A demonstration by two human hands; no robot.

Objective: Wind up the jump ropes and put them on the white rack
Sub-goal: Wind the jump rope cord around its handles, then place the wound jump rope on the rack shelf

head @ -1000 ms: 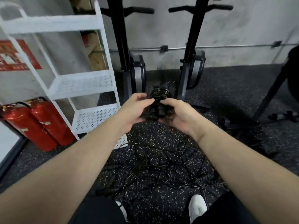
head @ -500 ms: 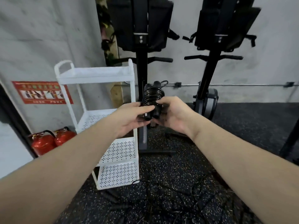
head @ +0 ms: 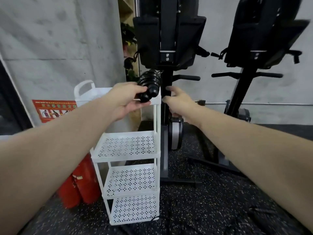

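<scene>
The left hand (head: 126,99) holds a wound jump rope (head: 149,83) over the right end of the white rack's (head: 128,146) top shelf. The bundle's two black handles point toward the camera, side by side — the thumb lies across their upper side and the fingers (head: 144,104) curl beneath them, so the handle ends poke out just past the fingertips. The coiled black cord sits above and behind the handles, outside the grip. Whether the bundle touches the shelf edge cannot be told; it is at least just above it.

The right hand (head: 179,103) is apart from the rope, just beside it to the right, in front of the black upright of an exercise machine (head: 166,48). Its fingers are loosely spread and hold nothing.

The rack has three perforated shelves below the top one, all bare as far as they show. Two red fire extinguishers (head: 81,184) stand on the speckled floor (head: 211,209) to the rack's left — partly hidden by the left forearm.
</scene>
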